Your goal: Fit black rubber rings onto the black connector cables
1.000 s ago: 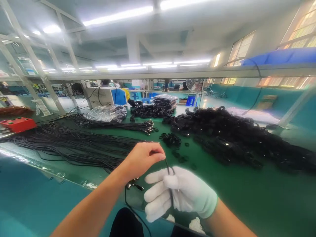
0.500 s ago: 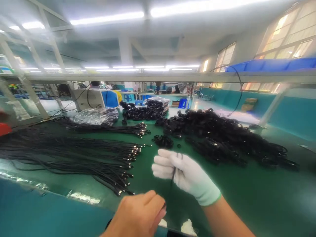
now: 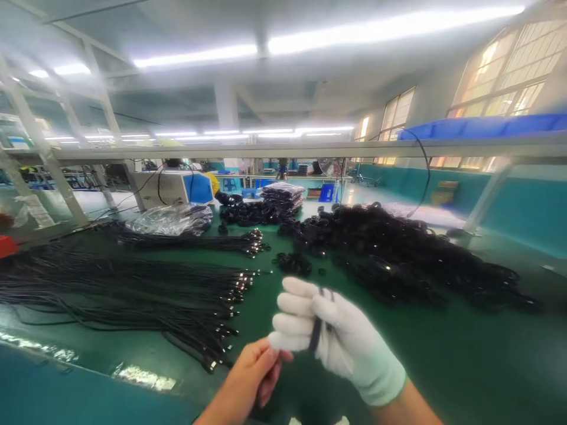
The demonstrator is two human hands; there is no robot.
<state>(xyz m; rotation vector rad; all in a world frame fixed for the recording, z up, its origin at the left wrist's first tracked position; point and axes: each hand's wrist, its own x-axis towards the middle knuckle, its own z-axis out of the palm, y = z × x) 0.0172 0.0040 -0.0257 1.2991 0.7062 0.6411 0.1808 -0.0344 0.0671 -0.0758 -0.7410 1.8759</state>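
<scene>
My right hand (image 3: 332, 336), in a white knit glove, has its fingers curled round a black cable (image 3: 315, 336). Strands of it cross the palm and loop over the index finger. My left hand (image 3: 261, 366) is bare and closed in a pinch right beside the gloved fingertips; the cable between its fingers is mostly hidden. To the left, a fan of straight black cables (image 3: 177, 283) with shiny metal plugs lies on the green table top (image 3: 398, 354). Just beyond my right hand sits a small clump of black rings (image 3: 293, 264).
A large heap of coiled black cables (image 3: 390, 248) spreads across the right back. Clear plastic bags (image 3: 170, 219) lie at the back left, near a white and blue machine (image 3: 177, 188). Overhead, a shelf beam (image 3: 248, 152) spans the table, with a blue bin (image 3: 487, 126) on it.
My left hand has moved up and forward to meet the gloved fingers. More cable now shows in the right palm. The view has tilted slightly upward.
</scene>
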